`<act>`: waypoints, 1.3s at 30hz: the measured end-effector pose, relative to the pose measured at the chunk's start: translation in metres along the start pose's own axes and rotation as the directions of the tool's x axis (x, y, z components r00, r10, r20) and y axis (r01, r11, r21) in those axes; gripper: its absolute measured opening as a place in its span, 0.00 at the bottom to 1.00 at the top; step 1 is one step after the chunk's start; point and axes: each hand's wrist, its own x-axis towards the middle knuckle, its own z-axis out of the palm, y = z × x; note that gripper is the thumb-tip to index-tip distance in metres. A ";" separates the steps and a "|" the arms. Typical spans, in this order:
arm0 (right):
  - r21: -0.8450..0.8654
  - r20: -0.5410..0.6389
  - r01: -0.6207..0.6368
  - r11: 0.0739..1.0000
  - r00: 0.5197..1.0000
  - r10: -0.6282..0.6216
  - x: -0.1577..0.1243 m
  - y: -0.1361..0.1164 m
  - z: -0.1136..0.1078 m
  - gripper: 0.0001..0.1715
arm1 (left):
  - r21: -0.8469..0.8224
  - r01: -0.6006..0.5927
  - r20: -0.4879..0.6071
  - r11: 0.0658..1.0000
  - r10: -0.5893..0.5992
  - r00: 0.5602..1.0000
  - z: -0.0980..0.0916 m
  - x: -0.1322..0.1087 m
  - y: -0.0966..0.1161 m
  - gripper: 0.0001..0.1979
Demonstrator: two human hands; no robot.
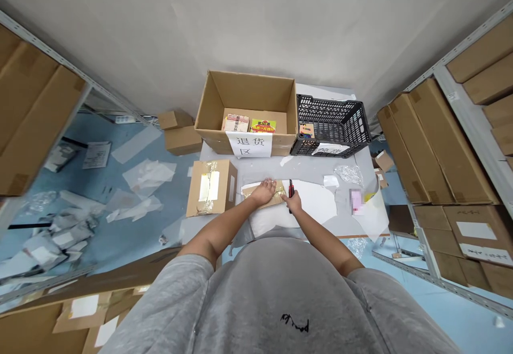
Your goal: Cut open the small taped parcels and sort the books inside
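Note:
My left hand lies flat on a thin brown taped parcel, fingers spread and pressing down. My right hand grips a red and black box cutter upright at the parcel's right end. The parcel rests on a white padded sheet on a grey-topped table. To the left stands a sealed cardboard box with clear tape and a white label. Its underside is hidden.
At the back stand an open carton holding books, with a white Chinese sign, and a black plastic crate. Bubble wrap lies to the right. Shelves of flat cartons flank the table. Wrappers litter the blue floor.

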 end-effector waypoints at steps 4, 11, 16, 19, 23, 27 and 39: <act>-0.020 -0.038 0.031 0.999 0.999 -0.032 -0.006 -0.006 -0.001 0.24 | 0.013 -0.001 -0.039 1.000 0.001 0.999 0.000 -0.006 0.014 0.35; 0.220 0.126 0.034 0.975 0.990 -0.063 -0.028 0.000 -0.030 0.17 | -0.009 0.111 -0.072 0.994 -0.112 0.991 -0.003 -0.009 0.025 0.35; 0.261 0.213 0.004 0.965 0.975 -0.062 -0.038 0.004 -0.052 0.20 | 0.002 0.129 -0.071 0.992 -0.129 0.989 -0.001 -0.002 0.026 0.33; 0.226 0.216 0.009 0.974 0.975 -0.059 -0.040 0.000 -0.052 0.19 | 0.038 0.136 -0.056 0.990 -0.133 0.989 0.000 -0.001 0.027 0.33; 0.192 0.232 0.004 0.981 0.971 -0.049 -0.038 -0.011 -0.043 0.17 | 0.038 0.136 -0.056 0.990 -0.133 0.990 0.000 -0.001 0.027 0.33; 0.135 0.223 -0.039 0.990 0.975 0.008 -0.036 -0.020 -0.036 0.15 | 0.045 0.142 -0.050 0.989 -0.140 0.989 0.000 -0.001 0.027 0.32; -0.016 0.161 -0.055 0.998 0.985 0.057 -0.035 -0.033 -0.031 0.15 | -0.033 0.171 -0.044 0.985 -0.172 0.984 0.000 -0.002 0.029 0.31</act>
